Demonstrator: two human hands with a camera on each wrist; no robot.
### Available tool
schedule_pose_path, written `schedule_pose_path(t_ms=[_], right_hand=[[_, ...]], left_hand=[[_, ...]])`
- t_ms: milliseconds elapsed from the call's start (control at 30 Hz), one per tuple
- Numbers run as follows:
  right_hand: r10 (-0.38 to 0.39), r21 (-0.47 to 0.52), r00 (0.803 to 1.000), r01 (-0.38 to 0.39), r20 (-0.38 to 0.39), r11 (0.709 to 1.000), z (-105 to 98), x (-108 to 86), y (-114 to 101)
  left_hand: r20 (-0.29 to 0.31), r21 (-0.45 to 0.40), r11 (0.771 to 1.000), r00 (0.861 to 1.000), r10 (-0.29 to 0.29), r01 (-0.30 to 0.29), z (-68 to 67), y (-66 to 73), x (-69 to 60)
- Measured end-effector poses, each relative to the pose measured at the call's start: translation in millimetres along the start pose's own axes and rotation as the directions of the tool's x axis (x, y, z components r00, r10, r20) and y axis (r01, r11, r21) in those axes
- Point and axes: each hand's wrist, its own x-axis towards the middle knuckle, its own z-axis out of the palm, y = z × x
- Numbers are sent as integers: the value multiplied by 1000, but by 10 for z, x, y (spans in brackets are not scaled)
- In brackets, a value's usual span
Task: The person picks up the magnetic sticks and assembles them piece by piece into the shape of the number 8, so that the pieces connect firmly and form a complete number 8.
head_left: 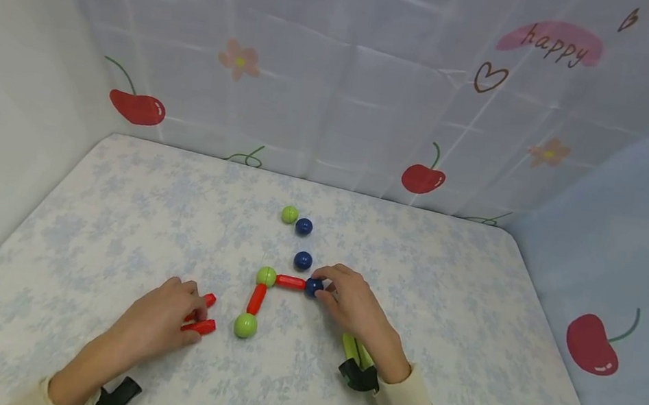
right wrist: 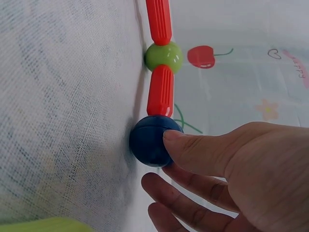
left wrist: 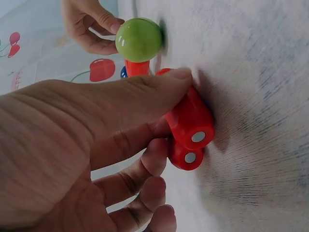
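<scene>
A chain of magnetic pieces lies on the table: a green ball (head_left: 245,325), a red magnetic rod (head_left: 256,299), a corner green ball (head_left: 267,277), another red rod (head_left: 291,282) and a blue ball (right wrist: 149,142) at the right end. My right hand (head_left: 356,304) pinches that blue ball between thumb and fingers. Left of the chain, my left hand (head_left: 158,321) pinches a loose red rod (left wrist: 193,121) with its thumb on top. A second loose red rod (left wrist: 186,157) lies against it, partly hidden by the fingers. Silver discs show on both rod ends.
Beyond the chain are a loose blue ball (head_left: 302,260), a farther blue ball (head_left: 304,226) and a green ball (head_left: 289,214) beside it. Yellow-green strips (head_left: 352,348) with a black part sit under the right wrist. A cherry-print curtain (head_left: 324,112) hangs behind the table (head_left: 444,281).
</scene>
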Motion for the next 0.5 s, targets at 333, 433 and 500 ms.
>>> schedule_pose_path(t_ms=[333, 433, 500], right_hand=[[-2, -18, 1000, 2, 0, 1000, -5, -8, -17], [-7, -18, 1000, 7, -4, 1000, -7, -10, -25], [-9, -19, 1000, 9, -6, 1000, -3, -8, -23]], left_hand=[[-35, -107, 994, 999, 22, -26, -69, 80, -2], [-40, -181, 980, 997, 71, -77, -103, 126, 28], [-64, -205, 972, 993, 101, -112, -105, 151, 48]])
